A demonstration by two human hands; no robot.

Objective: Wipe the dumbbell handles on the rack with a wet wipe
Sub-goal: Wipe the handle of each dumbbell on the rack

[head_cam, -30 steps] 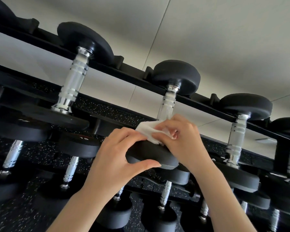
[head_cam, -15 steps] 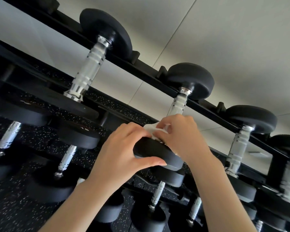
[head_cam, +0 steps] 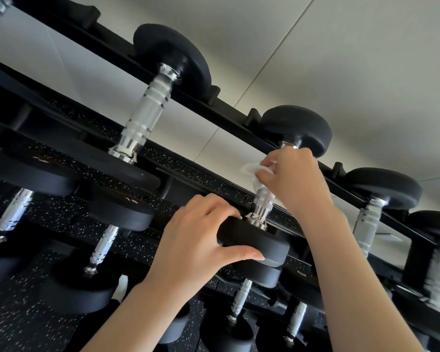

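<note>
slippage is the risk: left hand grips the near head of the dumbbell on the rack; right hand pinches the wet wipe round its handle, where a hard tug could bunch the wipe or roll the weight

The dumbbell heads are matt black, and the rack rail is black too. The handles are shiny silver, with a fine cross-hatched grip and smooth bright rings. The wipe is white. The floor mat is black with small white specks. The wall is pale grey-white with thin dark seams
</note>
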